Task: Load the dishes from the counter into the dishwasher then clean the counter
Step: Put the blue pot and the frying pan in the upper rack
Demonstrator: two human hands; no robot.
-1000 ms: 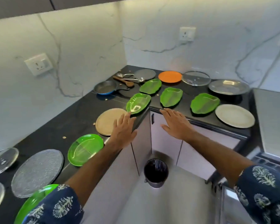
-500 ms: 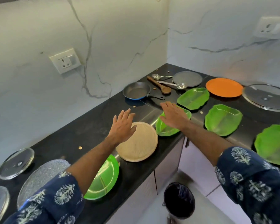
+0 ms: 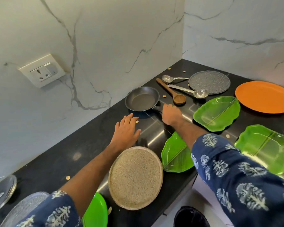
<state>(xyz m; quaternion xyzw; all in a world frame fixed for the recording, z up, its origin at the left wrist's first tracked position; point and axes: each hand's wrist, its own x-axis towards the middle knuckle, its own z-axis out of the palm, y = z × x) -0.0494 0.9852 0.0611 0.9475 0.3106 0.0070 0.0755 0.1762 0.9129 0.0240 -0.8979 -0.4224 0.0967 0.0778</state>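
Note:
A small dark frying pan (image 3: pixel 142 99) sits on the black counter (image 3: pixel 59 159) near the wall corner. My right hand (image 3: pixel 170 116) lies over its handle with the fingers curled round it. My left hand (image 3: pixel 126 131) hovers just left of it, fingers straight and spread, holding nothing. A beige round plate (image 3: pixel 135 178) lies below my left wrist. Green leaf-shaped plates (image 3: pixel 217 113) (image 3: pixel 175 154) (image 3: pixel 267 148) lie under and right of my right arm. An orange plate (image 3: pixel 264 96), a grey round plate (image 3: pixel 209 82), a wooden spoon (image 3: pixel 172 93) and two steel ladles (image 3: pixel 188 90) lie behind.
At the lower left lie a glass lid (image 3: pixel 2 191), a textured grey plate (image 3: pixel 25 205) and a round green plate (image 3: pixel 95 212). Small crumbs (image 3: pixel 67 177) dot the counter. A dark bin (image 3: pixel 190 217) stands on the floor below. A wall socket (image 3: pixel 42 71) is on the marble wall.
Both hands have moved forward past the beige and green plates. My right hand left the green leaf plate and reached the pan's handle. The view has closed in on the corner.

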